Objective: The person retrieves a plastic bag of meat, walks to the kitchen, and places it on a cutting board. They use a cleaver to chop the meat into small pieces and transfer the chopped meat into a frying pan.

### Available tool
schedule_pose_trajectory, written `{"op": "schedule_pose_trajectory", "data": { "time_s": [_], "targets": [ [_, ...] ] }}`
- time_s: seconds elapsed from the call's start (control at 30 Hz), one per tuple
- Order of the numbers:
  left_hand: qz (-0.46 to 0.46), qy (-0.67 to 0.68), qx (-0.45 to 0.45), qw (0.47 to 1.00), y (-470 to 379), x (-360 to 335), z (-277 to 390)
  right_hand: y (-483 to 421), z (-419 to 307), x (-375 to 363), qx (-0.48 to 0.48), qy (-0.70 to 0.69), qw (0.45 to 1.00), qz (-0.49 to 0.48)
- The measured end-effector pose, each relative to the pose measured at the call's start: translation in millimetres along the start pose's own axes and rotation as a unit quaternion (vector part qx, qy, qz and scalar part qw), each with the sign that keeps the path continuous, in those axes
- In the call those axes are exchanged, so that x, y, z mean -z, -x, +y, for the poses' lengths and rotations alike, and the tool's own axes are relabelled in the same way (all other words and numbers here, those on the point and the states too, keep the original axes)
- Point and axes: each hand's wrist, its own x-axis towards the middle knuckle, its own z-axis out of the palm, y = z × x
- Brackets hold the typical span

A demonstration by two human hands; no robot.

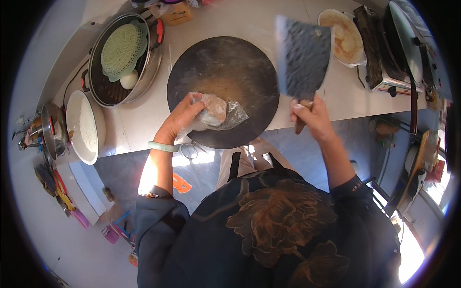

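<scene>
My left hand (187,111) grips a clear plastic bag (236,117) with a pale brownish lump (215,109) in it, over the near left part of a round dark board (223,64). What the lump is made of I cannot tell through the film. In my right hand (311,115) is a cleaver (304,57), held by its wooden handle. Its broad, dark, hammered blade is raised and slightly blurred, to the right of the board. The blade stands apart from the bag.
At the left are a large pan (119,97) holding a green plastic basket (124,50) and a white round item (129,79), and a bowl of white powder (88,122). Scissors (191,150) lie at the counter's front edge. Flatbreads (345,39) and a portable gas stove (387,84) with a frying pan are at right.
</scene>
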Motion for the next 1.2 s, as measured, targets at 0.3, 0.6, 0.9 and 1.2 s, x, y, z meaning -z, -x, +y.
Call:
{"op": "schedule_pose_trajectory", "data": {
  "time_s": [0.3, 0.6, 0.9, 1.2],
  "targets": [
    [0.116, 0.023, 0.031, 0.992, -26, -5, 6, -8, 11, -65, -0.132, 0.114, 0.981, -0.09],
    [0.08, 0.061, -0.037, 0.994, 7, -16, 0, -29, 11, -73, 0.04, 0.289, 0.955, -0.043],
    [0.257, -0.305, -0.159, 0.903, 32, -67, 6, -25, 12, -80, -0.015, 0.316, 0.946, -0.073],
    [0.261, -0.317, -0.158, 0.898, 20, -69, -31, 32, 8, -89, -0.136, 0.183, 0.97, -0.082]
  ]
}}
